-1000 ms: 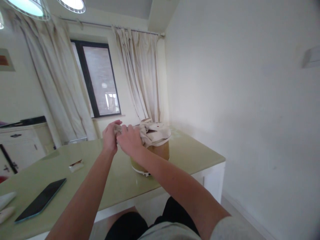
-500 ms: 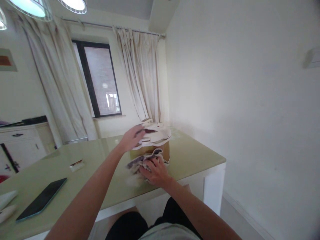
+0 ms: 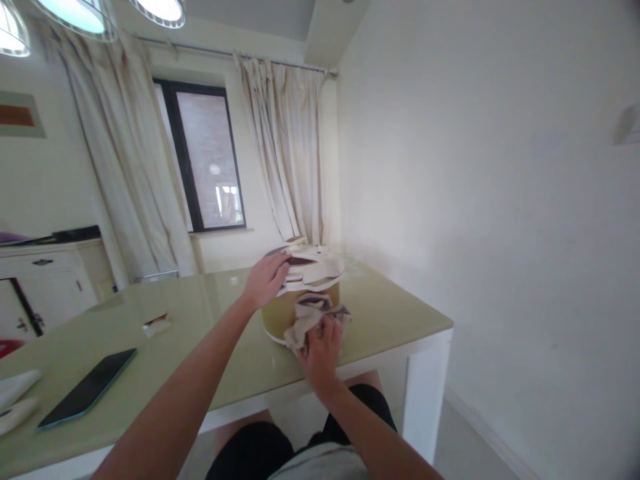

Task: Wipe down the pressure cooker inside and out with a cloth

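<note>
A round container [image 3: 276, 317] with a yellowish-brown, shiny body and a white lid [image 3: 320, 268] stands upright on the table. The lid has slots and raised parts; I cannot tell the container's exact kind. My left hand [image 3: 267, 277] lies on the left side of the lid, its fingers stretched out over the rim. A crumpled beige-and-grey cloth [image 3: 306, 317] is bunched in my right hand [image 3: 323, 350], whose fingers are closed on it. That cloth is against the front of the container and hides part of its lower body.
The pale green glossy tabletop [image 3: 230, 373] has its front edge close to my legs. A dark tablet [image 3: 90, 387] lies at the left, with white objects [image 3: 17, 400] beside it. Farther back is a small white item [image 3: 157, 325]. A wall [image 3: 475, 200] rises at the right.
My right hand has moved the cloth up and to the right, from the container's lower left onto its front. My left hand stays on the lid, its fingers lying flatter.
</note>
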A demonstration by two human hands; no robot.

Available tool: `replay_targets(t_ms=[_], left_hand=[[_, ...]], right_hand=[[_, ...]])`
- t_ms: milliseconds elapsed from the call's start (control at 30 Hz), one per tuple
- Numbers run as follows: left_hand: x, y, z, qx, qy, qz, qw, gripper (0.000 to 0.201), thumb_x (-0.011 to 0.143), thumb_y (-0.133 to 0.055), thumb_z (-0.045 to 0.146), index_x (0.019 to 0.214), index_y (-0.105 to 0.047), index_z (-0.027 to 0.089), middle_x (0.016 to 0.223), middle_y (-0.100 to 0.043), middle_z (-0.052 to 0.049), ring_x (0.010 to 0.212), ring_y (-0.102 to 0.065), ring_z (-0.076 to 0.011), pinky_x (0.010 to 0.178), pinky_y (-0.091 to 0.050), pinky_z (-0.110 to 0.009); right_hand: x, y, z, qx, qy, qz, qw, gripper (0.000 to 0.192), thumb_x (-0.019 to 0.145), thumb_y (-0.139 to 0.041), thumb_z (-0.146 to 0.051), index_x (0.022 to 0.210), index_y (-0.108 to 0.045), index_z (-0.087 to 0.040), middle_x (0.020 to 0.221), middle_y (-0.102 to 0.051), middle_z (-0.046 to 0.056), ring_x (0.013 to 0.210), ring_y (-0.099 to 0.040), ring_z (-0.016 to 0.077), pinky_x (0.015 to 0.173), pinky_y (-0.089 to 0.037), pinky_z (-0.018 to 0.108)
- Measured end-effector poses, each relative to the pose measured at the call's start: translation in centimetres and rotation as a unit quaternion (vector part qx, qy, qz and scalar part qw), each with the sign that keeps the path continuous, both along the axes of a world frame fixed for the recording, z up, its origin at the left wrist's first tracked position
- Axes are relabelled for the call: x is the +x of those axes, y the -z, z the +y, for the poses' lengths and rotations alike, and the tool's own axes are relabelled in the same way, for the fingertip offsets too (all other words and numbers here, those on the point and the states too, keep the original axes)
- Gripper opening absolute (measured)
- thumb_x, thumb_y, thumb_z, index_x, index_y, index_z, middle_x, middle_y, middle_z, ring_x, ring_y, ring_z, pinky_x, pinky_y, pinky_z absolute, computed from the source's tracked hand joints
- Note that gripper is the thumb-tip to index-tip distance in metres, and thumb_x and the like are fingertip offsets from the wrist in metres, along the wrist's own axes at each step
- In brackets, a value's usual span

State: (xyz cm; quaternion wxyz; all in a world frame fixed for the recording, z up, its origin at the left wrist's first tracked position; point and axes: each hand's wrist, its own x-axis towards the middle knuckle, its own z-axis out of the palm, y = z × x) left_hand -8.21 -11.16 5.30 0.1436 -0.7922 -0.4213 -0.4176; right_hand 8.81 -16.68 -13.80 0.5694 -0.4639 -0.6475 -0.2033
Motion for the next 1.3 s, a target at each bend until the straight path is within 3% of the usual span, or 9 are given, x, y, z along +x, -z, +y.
replay_targets(t_ms=[167, 300, 467, 567, 667, 733, 933, 1100, 1300], left_hand=[[0.0, 0.0, -0.7, -0.014, 0.011, -0.001, 1.000, 0.063, 0.112, -0.021, 0.050, 0.139, -0.068, 0.020, 0.148, -0.067, -0.010, 0.143, -0.056, -0.0238, 0.126, -0.040, -0.049], [0.1, -0.3, -1.1, -0.019, 0.013, 0.014, 1.000, 0.065, 0.112, -0.018, 0.050, 0.142, -0.066, 0.018, 0.150, -0.065, -0.011, 0.145, -0.055, -0.0243, 0.126, -0.039, -0.050], [0.1, -0.5, -0.9, -0.033, 0.017, 0.018, 0.999, 0.068, 0.111, -0.017, 0.054, 0.142, -0.065, 0.017, 0.149, -0.066, -0.012, 0.145, -0.055, -0.0245, 0.125, -0.040, -0.049], [0.0, -0.4, -0.6, -0.058, 0.016, -0.008, 0.998, 0.071, 0.110, -0.014, 0.057, 0.140, -0.067, 0.019, 0.150, -0.065, -0.010, 0.144, -0.056, -0.0243, 0.126, -0.039, -0.049], [-0.1, -0.4, -0.4, -0.072, 0.026, -0.029, 0.997, 0.074, 0.110, -0.010, 0.058, 0.140, -0.067, 0.020, 0.150, -0.065, -0.009, 0.143, -0.055, -0.0241, 0.127, -0.038, -0.050], [-0.1, -0.4, -0.5, -0.075, 0.037, -0.043, 0.996, 0.078, 0.109, -0.008, 0.060, 0.142, -0.065, 0.018, 0.150, -0.064, -0.011, 0.146, -0.052, -0.0249, 0.128, -0.035, -0.051], [-0.6, -0.6, -1.0, -0.094, 0.060, -0.118, 0.987, 0.078, 0.107, -0.008, 0.065, 0.150, -0.058, 0.024, 0.164, -0.051, -0.007, 0.163, -0.026, -0.0254, 0.135, -0.018, -0.054], [-2.1, -0.2, -1.7, -0.127, 0.110, -0.208, 0.964, 0.074, 0.107, -0.013, 0.064, 0.155, -0.052, 0.023, 0.169, -0.045, -0.009, 0.159, -0.035, -0.0244, 0.134, -0.020, -0.051], [-5.1, 2.4, -3.4, -0.174, 0.105, -0.274, 0.940, 0.068, 0.105, -0.031, 0.069, 0.150, -0.056, 0.024, 0.163, -0.051, -0.010, 0.155, -0.041, -0.0267, 0.131, -0.029, -0.051]], right_hand=[[-7.2, -2.6, 0.0, 0.122, -0.082, -0.268, 0.952, 0.010, 0.102, -0.063, -0.032, 0.101, -0.071, -0.026, 0.127, -0.069, 0.006, 0.121, -0.054, 0.0271, 0.097, -0.045, 0.045], [-7.7, -6.0, 0.5, 0.099, -0.116, -0.274, 0.949, 0.015, 0.103, -0.060, -0.033, 0.110, -0.072, -0.025, 0.122, -0.070, 0.006, 0.115, -0.056, 0.0256, 0.089, -0.046, 0.041], [0.7, -6.5, 1.2, 0.142, -0.119, -0.171, 0.968, 0.036, 0.096, -0.062, -0.044, 0.128, -0.068, -0.029, 0.128, -0.064, 0.010, 0.115, -0.056, 0.0296, 0.097, -0.044, 0.047], [5.4, -6.2, 3.0, 0.133, -0.136, 0.012, 0.982, 0.046, 0.089, -0.063, -0.050, 0.126, -0.065, -0.023, 0.125, -0.060, 0.013, 0.113, -0.057, 0.0305, 0.097, -0.048, 0.048], [6.2, -6.1, 4.2, 0.058, -0.119, 0.241, 0.961, 0.035, 0.088, -0.059, -0.037, 0.119, -0.059, -0.020, 0.107, -0.060, 0.009, 0.099, -0.060, 0.0260, 0.088, -0.053, 0.043], [4.9, -5.8, 3.9, 0.034, -0.083, 0.296, 0.951, 0.034, 0.088, -0.058, -0.034, 0.119, -0.056, -0.019, 0.105, -0.058, 0.009, 0.098, -0.060, 0.0264, 0.089, -0.053, 0.045], [-1.2, -3.9, -0.1, 0.025, -0.042, -0.031, 0.998, 0.045, 0.085, -0.074, -0.044, 0.124, -0.064, -0.024, 0.141, -0.055, 0.016, 0.124, -0.050, 0.0365, 0.103, -0.042, 0.056], [-6.1, -5.5, -0.1, 0.060, -0.135, -0.348, 0.926, 0.015, 0.101, -0.061, -0.028, 0.112, -0.068, -0.022, 0.127, -0.066, 0.009, 0.117, -0.053, 0.0268, 0.096, -0.045, 0.044], [-6.8, -7.5, 0.1, 0.037, -0.172, -0.403, 0.898, 0.016, 0.102, -0.059, -0.026, 0.114, -0.067, -0.021, 0.122, -0.067, 0.009, 0.115, -0.054, 0.0268, 0.090, -0.046, 0.043]])
